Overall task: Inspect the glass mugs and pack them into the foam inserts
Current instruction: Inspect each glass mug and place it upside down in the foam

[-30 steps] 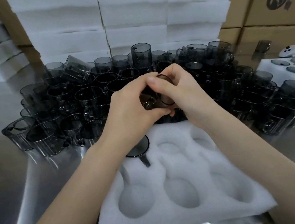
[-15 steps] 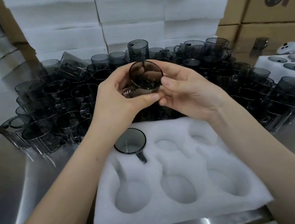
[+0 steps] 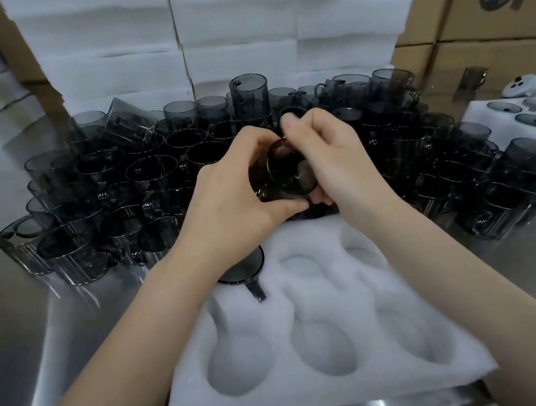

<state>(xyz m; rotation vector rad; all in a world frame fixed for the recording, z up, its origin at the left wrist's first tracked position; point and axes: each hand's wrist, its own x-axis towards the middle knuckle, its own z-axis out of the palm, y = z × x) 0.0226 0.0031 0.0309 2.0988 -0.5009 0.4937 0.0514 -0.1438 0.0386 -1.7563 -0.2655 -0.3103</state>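
Observation:
A smoky grey glass mug (image 3: 284, 170) is held tilted above the far edge of the white foam insert (image 3: 333, 390). My left hand (image 3: 236, 203) grips its left side, thumb under the rim. My right hand (image 3: 332, 158) curls round its right side, fingers over the top. One mug (image 3: 251, 269) sits in the insert's far-left pocket with its handle pointing toward me, partly hidden by my left wrist. The other pockets of the insert hold nothing.
A dense crowd of grey mugs (image 3: 129, 186) covers the steel table (image 3: 15, 352) beyond the insert. Stacked foam sheets (image 3: 239, 37) stand behind them. Cardboard boxes (image 3: 489, 7) rise at the back right. A second foam insert with mugs (image 3: 533, 116) lies at the right edge.
The mug was raised with its mouth facing me half a second ago; now both hands have lowered and turned it, closing more tightly round it.

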